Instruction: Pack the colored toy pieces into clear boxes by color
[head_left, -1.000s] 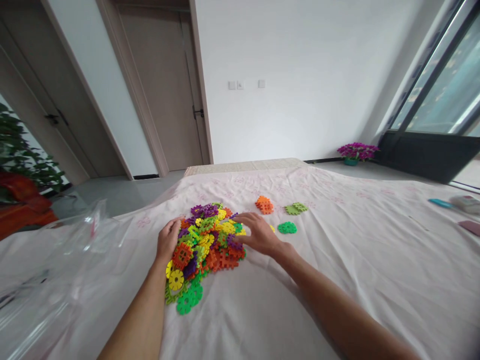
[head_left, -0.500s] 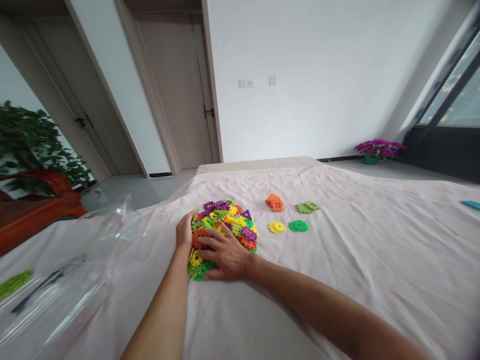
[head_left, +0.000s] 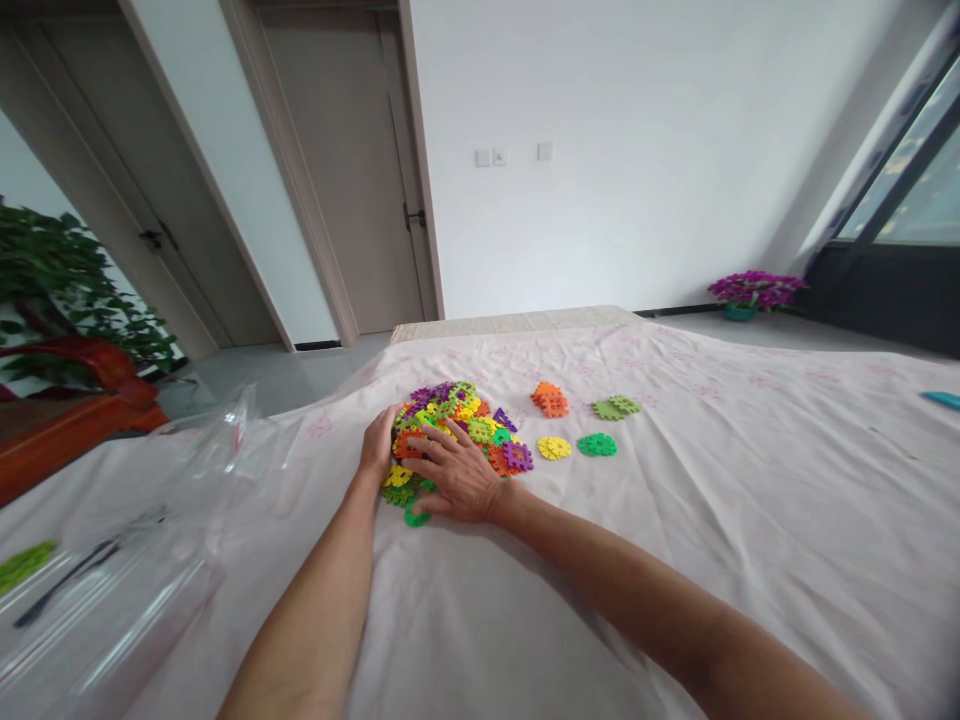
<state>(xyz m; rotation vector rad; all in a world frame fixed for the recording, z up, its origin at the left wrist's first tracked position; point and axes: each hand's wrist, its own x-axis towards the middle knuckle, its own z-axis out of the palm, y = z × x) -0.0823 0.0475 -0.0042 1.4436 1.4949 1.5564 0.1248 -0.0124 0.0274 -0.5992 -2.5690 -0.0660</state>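
Observation:
A heap of colourful plastic interlocking pieces (head_left: 480, 430) lies on the cloth in front of me, in purple, yellow, orange and green. Along its left side rests my left hand (head_left: 380, 440), its palm against the pieces and its fingers partly hidden behind them. My right hand (head_left: 459, 478) lies spread over the near side of the heap, fingers apart and touching the pieces. By its thumb sits a green round piece (head_left: 417, 514). To the right lie small groups: orange pieces (head_left: 551, 400), light green pieces (head_left: 616, 407), yellow pieces (head_left: 554, 448) and green pieces (head_left: 597, 445).
A clear plastic bag (head_left: 157, 570) with a light green piece (head_left: 26, 566) beside it occupies the left of the pale, wrinkled cloth (head_left: 720, 520). A wooden armrest (head_left: 82, 390) stands beyond it. Far right there is a blue object (head_left: 942, 399).
Both hands have shifted slightly forward against the heap, and its near edge has moved away from me. Some pieces spread to the right, a purple one among them.

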